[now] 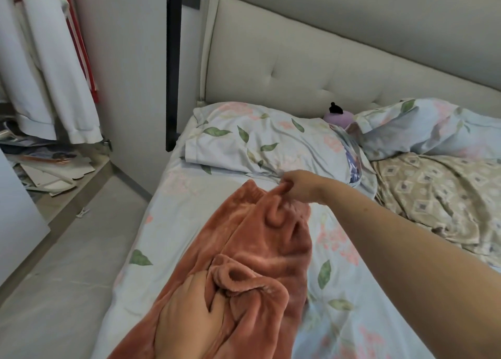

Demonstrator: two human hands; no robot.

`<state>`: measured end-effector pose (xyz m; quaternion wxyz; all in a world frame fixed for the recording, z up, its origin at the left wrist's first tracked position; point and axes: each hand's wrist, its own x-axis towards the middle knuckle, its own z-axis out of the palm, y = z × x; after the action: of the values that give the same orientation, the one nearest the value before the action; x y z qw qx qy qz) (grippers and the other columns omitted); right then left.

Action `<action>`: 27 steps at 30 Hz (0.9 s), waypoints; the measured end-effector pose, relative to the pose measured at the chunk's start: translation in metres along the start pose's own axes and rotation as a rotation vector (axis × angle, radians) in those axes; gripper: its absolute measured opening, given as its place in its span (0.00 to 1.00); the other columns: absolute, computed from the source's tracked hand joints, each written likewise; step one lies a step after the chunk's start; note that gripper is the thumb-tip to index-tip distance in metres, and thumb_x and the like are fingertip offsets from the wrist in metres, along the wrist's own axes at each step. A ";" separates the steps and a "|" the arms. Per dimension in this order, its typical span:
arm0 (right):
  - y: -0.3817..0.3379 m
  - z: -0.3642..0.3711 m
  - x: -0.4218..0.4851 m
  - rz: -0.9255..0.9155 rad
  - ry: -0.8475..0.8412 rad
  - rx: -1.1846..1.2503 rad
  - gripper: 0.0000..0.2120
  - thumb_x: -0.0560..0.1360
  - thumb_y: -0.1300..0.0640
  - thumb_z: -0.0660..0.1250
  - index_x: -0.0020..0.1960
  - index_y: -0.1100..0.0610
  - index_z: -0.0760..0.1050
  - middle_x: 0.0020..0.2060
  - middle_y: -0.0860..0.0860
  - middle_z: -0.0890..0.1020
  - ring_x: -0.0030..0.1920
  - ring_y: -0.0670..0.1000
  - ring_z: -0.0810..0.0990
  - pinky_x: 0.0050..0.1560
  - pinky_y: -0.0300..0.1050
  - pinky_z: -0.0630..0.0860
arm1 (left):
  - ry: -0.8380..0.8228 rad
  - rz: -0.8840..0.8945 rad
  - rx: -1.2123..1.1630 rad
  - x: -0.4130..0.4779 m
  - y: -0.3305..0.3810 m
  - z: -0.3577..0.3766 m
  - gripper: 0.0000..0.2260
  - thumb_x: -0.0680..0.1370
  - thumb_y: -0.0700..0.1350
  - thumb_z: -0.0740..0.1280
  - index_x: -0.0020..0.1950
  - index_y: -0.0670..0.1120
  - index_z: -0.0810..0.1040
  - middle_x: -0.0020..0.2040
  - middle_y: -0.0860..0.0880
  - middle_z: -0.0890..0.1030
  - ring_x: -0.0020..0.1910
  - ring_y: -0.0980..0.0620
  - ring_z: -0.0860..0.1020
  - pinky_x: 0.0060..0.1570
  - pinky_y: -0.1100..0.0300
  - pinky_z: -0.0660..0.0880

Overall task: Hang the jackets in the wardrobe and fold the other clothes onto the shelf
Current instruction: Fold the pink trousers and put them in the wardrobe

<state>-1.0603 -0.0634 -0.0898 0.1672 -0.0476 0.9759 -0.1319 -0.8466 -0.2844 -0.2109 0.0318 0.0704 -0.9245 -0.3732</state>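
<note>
Bed [162, 212]: fleece garment [260, 247] in left hand [189, 315], right hand [298, 188]

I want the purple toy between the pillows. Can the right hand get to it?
Probably yes. The right hand is close to the purple toy, whose top sits uncovered behind the pillow. But it pinches the orange fleece garment, so it must let go first.

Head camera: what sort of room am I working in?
Most likely a bedroom: a bed with a padded headboard and flowered pillows, and at the left an open wardrobe with a white jacket hanging in it.
</note>
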 end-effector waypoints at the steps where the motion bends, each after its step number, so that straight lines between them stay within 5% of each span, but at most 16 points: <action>1: -0.006 0.000 0.003 -0.051 0.077 0.111 0.05 0.74 0.63 0.65 0.48 0.55 0.76 0.44 0.51 0.78 0.46 0.51 0.75 0.41 0.40 0.70 | 0.003 0.004 0.006 -0.001 0.002 -0.001 0.12 0.77 0.58 0.63 0.59 0.60 0.77 0.57 0.61 0.79 0.58 0.56 0.78 0.54 0.60 0.73; 4: -0.025 0.011 0.021 -0.138 0.232 0.224 0.06 0.75 0.61 0.67 0.51 0.55 0.73 0.44 0.49 0.77 0.42 0.47 0.75 0.38 0.37 0.69 | 0.071 -0.019 -0.098 -0.003 0.004 0.000 0.17 0.75 0.55 0.63 0.58 0.49 0.82 0.54 0.50 0.82 0.57 0.47 0.80 0.54 0.56 0.71; 6: -0.037 0.025 0.036 -0.163 0.273 0.255 0.07 0.76 0.59 0.68 0.53 0.57 0.74 0.45 0.50 0.78 0.44 0.49 0.76 0.42 0.40 0.71 | 0.101 -0.062 -0.181 -0.001 0.004 -0.002 0.34 0.68 0.61 0.52 0.57 0.39 0.82 0.53 0.41 0.82 0.55 0.45 0.81 0.53 0.58 0.68; 8: -0.038 0.044 0.053 -0.148 0.271 0.260 0.06 0.77 0.59 0.67 0.53 0.57 0.75 0.47 0.51 0.79 0.48 0.52 0.77 0.50 0.44 0.72 | 0.016 -0.079 -0.163 0.000 0.002 -0.004 0.41 0.64 0.63 0.44 0.62 0.40 0.78 0.57 0.41 0.80 0.57 0.46 0.78 0.51 0.67 0.64; 10: -0.028 0.066 0.067 -0.076 0.223 0.212 0.06 0.80 0.57 0.64 0.55 0.59 0.74 0.50 0.53 0.80 0.52 0.55 0.77 0.55 0.46 0.72 | 0.056 -0.058 -0.163 -0.001 0.000 -0.005 0.37 0.66 0.61 0.47 0.60 0.40 0.79 0.56 0.43 0.80 0.56 0.45 0.79 0.52 0.66 0.66; 13: -0.008 0.093 0.078 0.048 0.197 0.160 0.08 0.82 0.52 0.60 0.56 0.57 0.71 0.53 0.55 0.80 0.54 0.58 0.77 0.50 0.45 0.67 | 0.155 -0.024 -0.114 -0.004 -0.003 -0.003 0.20 0.69 0.55 0.56 0.43 0.41 0.80 0.42 0.43 0.79 0.44 0.39 0.80 0.43 0.47 0.75; 15: -0.001 0.101 0.081 0.068 0.223 0.210 0.09 0.82 0.50 0.60 0.55 0.55 0.71 0.53 0.55 0.80 0.52 0.56 0.76 0.50 0.46 0.66 | 0.152 -0.002 -0.087 -0.003 -0.004 -0.002 0.14 0.70 0.53 0.64 0.39 0.42 0.78 0.42 0.44 0.77 0.44 0.38 0.78 0.45 0.44 0.76; 17: 0.002 0.102 0.082 0.065 0.244 0.268 0.09 0.82 0.49 0.61 0.54 0.54 0.71 0.52 0.53 0.80 0.50 0.54 0.75 0.50 0.45 0.66 | 0.092 -0.025 -0.080 -0.001 -0.002 -0.004 0.10 0.70 0.53 0.70 0.44 0.47 0.78 0.45 0.47 0.76 0.48 0.40 0.78 0.49 0.46 0.75; 21: 0.006 0.105 0.081 0.048 0.271 0.310 0.07 0.82 0.49 0.61 0.52 0.53 0.71 0.48 0.50 0.78 0.49 0.52 0.74 0.50 0.44 0.67 | -0.164 -0.003 0.034 0.007 -0.005 -0.013 0.17 0.68 0.69 0.63 0.48 0.59 0.67 0.44 0.56 0.76 0.45 0.56 0.77 0.43 0.58 0.73; 25: 0.006 0.108 0.080 0.026 0.271 0.278 0.07 0.82 0.49 0.60 0.52 0.53 0.70 0.47 0.49 0.77 0.47 0.52 0.74 0.49 0.45 0.67 | -0.318 0.018 -0.079 0.017 -0.007 -0.033 0.13 0.73 0.62 0.68 0.51 0.60 0.67 0.47 0.57 0.79 0.48 0.57 0.78 0.50 0.56 0.75; 27: 0.000 0.104 0.080 -0.028 0.307 0.273 0.07 0.82 0.50 0.60 0.50 0.52 0.70 0.45 0.50 0.78 0.47 0.54 0.75 0.48 0.46 0.67 | -0.212 0.045 -0.093 0.030 -0.010 -0.047 0.11 0.73 0.60 0.69 0.48 0.62 0.68 0.41 0.55 0.79 0.41 0.57 0.78 0.41 0.59 0.74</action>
<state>-1.1006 -0.0993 -0.2096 0.0197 -0.0176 0.9622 -0.2712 -0.8695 -0.3286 -0.1841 -0.0544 0.0081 -0.9057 -0.4203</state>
